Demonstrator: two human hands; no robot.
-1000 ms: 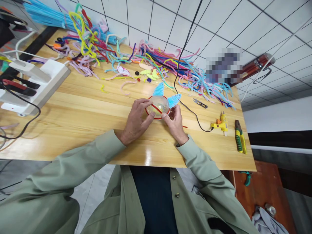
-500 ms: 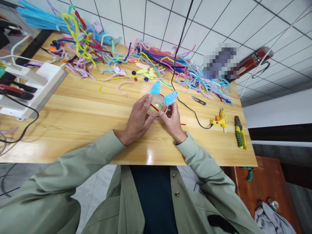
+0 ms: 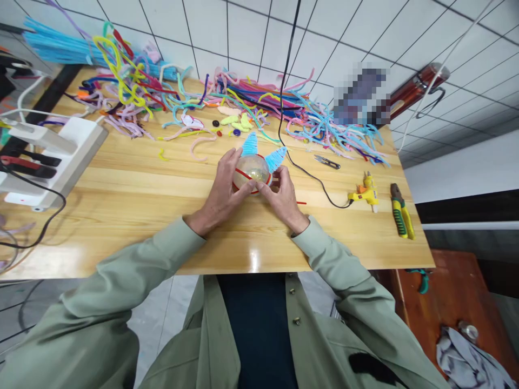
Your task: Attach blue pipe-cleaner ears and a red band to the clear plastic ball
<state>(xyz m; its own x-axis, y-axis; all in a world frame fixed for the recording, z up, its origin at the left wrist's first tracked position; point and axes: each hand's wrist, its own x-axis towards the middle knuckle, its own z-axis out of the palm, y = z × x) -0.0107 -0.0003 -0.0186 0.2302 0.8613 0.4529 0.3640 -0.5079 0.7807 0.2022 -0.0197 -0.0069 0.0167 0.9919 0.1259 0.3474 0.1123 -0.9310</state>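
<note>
The left hand (image 3: 221, 195) and the right hand (image 3: 284, 201) are grasping a clear plastic ball (image 3: 252, 170) from either side. The ball is ringed with red pipe cleaner and bearing two light-blue fuzzy ears. It is sitting at the middle of the wooden table (image 3: 133, 189) (slightly toward the far edge). A yellow glue gun (image 3: 365, 195) and green-handled pliers (image 3: 402, 217) are lying near the right edge, while a tangle of coloured pipe cleaners (image 3: 316, 125) is sprawling along the far edge
</note>
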